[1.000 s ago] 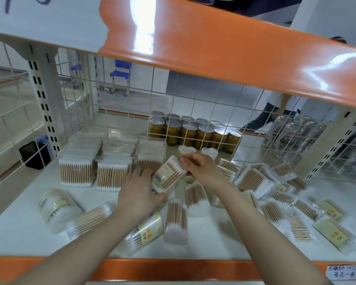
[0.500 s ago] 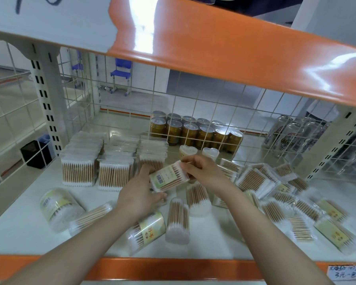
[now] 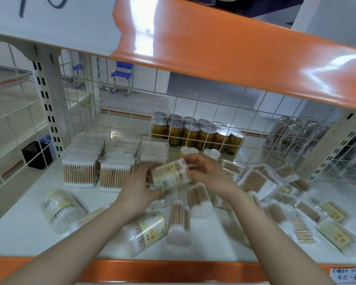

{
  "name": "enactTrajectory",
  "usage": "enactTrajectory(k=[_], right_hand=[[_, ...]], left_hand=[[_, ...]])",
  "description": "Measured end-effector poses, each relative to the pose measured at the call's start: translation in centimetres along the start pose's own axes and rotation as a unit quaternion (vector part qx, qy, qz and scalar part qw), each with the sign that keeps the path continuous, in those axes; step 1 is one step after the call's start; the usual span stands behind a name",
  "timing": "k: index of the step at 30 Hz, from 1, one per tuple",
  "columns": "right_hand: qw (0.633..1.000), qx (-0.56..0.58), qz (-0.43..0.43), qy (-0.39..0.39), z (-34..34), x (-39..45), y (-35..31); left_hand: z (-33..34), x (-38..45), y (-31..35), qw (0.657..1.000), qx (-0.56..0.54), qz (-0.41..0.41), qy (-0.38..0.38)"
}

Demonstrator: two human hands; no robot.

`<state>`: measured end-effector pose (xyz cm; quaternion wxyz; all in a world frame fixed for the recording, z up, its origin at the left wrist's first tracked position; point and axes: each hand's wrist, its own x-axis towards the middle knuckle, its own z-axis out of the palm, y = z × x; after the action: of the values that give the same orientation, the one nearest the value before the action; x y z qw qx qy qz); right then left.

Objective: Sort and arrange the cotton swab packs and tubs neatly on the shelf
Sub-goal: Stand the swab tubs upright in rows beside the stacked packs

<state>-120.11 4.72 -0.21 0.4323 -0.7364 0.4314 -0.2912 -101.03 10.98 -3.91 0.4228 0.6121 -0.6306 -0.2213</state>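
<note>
Both my hands hold one round swab tub [image 3: 170, 174] with a yellow-green label and barcode, tilted on its side above the white shelf [image 3: 19, 229]. My left hand [image 3: 139, 188] grips its left end from below. My right hand [image 3: 209, 171] pinches its right end. Flat packs of wooden swabs [image 3: 115, 171] stand in tidy rows at the back left. Loose tubs lie in front: one at the left [image 3: 60, 208], one below my left wrist [image 3: 147, 230], two unlabelled ones [image 3: 179, 221]. A jumbled heap of packs [image 3: 275, 194] covers the right side.
Two heart-shaped boxes [image 3: 211, 154] stand behind my hands. Gold cans [image 3: 195, 132] sit beyond the wire grid back. An orange upper shelf [image 3: 234, 52] hangs overhead; an orange rail [image 3: 173, 270] with a price tag [image 3: 345, 275] edges the front. A slotted post [image 3: 47, 103] stands left.
The tub in my hands has turned, its barcode end swinging down toward me and its label now facing up. Both hands stay on it in about the same place.
</note>
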Motion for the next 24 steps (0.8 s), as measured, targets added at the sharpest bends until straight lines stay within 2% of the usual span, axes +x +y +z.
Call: enactTrajectory(k=[12, 17, 24], right_hand=[[1.000, 0.019, -0.009, -0.013, -0.6, -0.5, -0.4], [0.998, 0.048, -0.011, 0.024, -0.6, -0.5, -0.8], [0.998, 0.024, 0.005, 0.054, -0.2, -0.1, -1.7]], left_hand=[[0.1, -0.2, -0.1, 1.000, 0.022, 0.014, -0.008], [0.3, -0.5, 0.1, 0.999, 0.032, 0.008, -0.012], [0.9, -0.7, 0.5, 0.998, 0.031, -0.042, -0.033]])
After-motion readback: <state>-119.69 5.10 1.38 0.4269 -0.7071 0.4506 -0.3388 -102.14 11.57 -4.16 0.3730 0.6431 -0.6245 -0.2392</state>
